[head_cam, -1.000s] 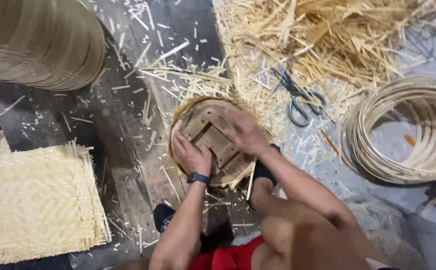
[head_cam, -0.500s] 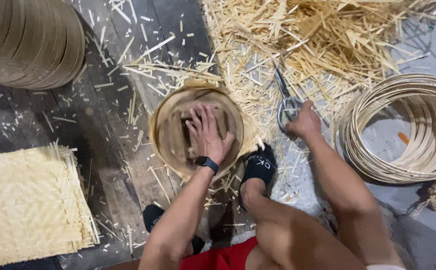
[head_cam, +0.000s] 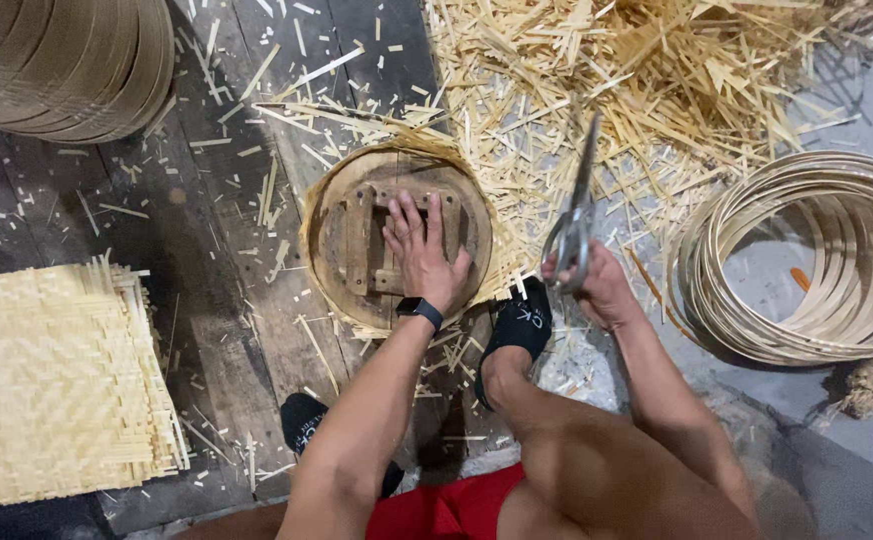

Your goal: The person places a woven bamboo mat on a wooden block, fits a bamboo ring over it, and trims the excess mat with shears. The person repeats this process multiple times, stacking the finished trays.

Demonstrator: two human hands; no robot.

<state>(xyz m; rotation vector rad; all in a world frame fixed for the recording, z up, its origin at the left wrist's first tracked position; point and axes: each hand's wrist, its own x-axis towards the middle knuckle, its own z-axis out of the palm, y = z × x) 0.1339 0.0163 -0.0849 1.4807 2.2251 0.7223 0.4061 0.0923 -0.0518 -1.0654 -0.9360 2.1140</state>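
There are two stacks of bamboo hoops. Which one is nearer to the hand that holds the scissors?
The loose coil of bamboo hoops lying on the grey floor at the right, beside the right hand. The other stack is at the far upper left.

The right hand (head_cam: 597, 285), which a second ago lay on the round wooden form (head_cam: 357, 240), now grips the scissors (head_cam: 575, 215), lifted off the bamboo scraps (head_cam: 657, 80), blades pointing up.

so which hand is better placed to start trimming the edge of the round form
Right. The right hand holds the scissors beside the round wooden form, blades pointing away. The left hand lies flat on the form, pinning it.
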